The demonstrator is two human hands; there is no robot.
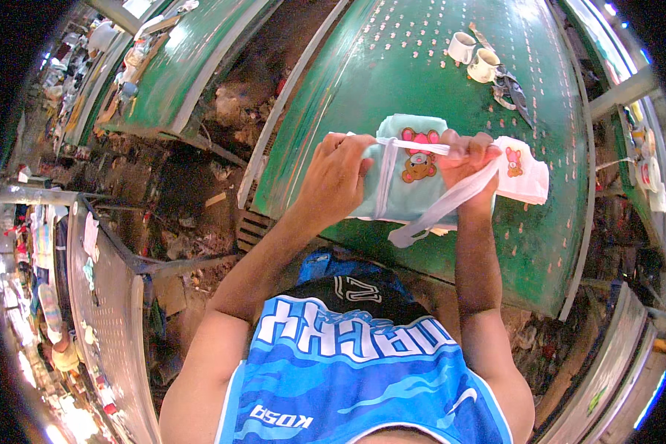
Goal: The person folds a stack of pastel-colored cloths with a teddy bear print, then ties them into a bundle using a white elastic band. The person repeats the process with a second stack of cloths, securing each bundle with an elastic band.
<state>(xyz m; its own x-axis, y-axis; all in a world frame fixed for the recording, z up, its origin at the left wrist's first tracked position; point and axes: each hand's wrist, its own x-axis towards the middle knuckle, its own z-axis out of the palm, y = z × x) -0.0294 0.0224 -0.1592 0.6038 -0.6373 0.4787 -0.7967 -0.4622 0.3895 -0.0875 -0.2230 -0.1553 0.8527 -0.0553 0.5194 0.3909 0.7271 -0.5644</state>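
A stack of mint-green cloth pieces point(391, 127) with a printed bear lies on the green table before me. A white cloth strip point(453, 200) runs around and across the stack, its loose tail trailing toward the near edge. My left hand point(340, 170), fingers curled, grips the strip at the stack's left side. My right hand point(469, 159) is closed on the same strip at the right side, drawing it fairly taut over the bear. Just right of that hand, a folded white cloth piece point(529, 174) with a smaller bear print sticks out; whether it touches the hand I cannot tell.
Two light-coloured mugs point(462, 47) stand farther back on the green table point(333, 96), beside dark-handled scissors point(514, 96). Rows of small pale marks dot its surface. Another green table point(222, 44) stands at far left, and a grey-brown one point(103, 296) at near left.
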